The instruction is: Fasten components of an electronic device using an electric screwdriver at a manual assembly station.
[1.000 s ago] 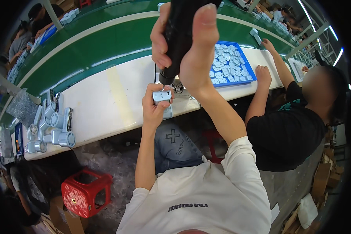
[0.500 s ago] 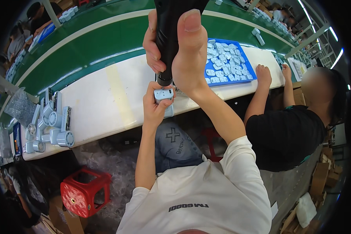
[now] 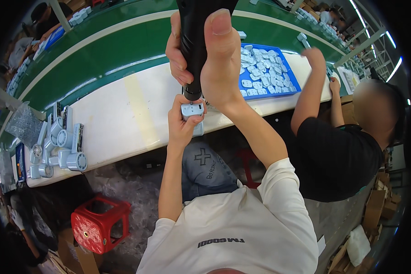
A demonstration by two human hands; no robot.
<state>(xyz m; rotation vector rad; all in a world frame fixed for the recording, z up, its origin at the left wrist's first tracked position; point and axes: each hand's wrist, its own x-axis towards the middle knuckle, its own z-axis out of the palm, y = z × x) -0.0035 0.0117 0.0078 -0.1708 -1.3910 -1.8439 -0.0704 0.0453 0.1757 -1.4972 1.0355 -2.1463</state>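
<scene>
My right hand point(image 3: 217, 64) is wrapped round a black power screwdriver point(image 3: 194, 50), held upright with its tip down. Its tip meets the top of a light-blue plastic housing point(image 3: 192, 111), at the edge away from me. My left hand point(image 3: 181, 121) grips that housing around its sides, with the thumb across the near side. Small holes and a dark slot show on the housing's top face. More of the light-blue body hangs below the fingers, over the table's near edge.
On the white table point(image 3: 109, 109), light-blue handheld units point(image 3: 64, 141) cluster at the left. A blue tray point(image 3: 293, 86) of small light-blue parts lies to the right. Beyond runs a green conveyor point(image 3: 123, 50). A co-worker point(image 3: 338, 146) sits at right; a red stool point(image 3: 100, 223) stands lower left.
My hands, the screwdriver and the housing have barely moved. The co-worker's nearer arm has reached forward toward the conveyor. A light-blue piece has come into view behind the tray.
</scene>
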